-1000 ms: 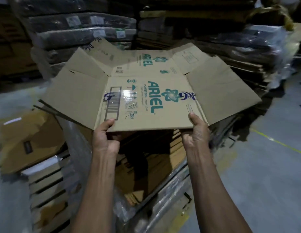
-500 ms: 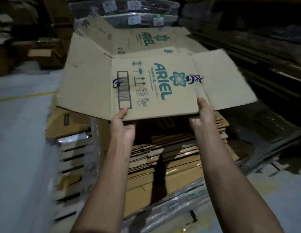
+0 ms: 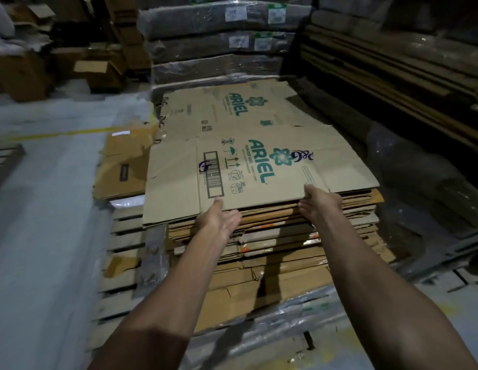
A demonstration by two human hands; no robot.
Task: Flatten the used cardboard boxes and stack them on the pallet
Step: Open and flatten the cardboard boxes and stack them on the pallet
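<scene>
Head view: your left hand and right hand, fingers relaxed, touch the flattened box's near edge atop the stack — likely light, bendy; grip both sides.

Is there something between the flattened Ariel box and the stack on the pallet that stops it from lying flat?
Nothing visible does. The flattened Ariel box already lies on top of the stack, with the left hand and right hand at its near edge. Only flat cardboard shows beneath it.
</scene>
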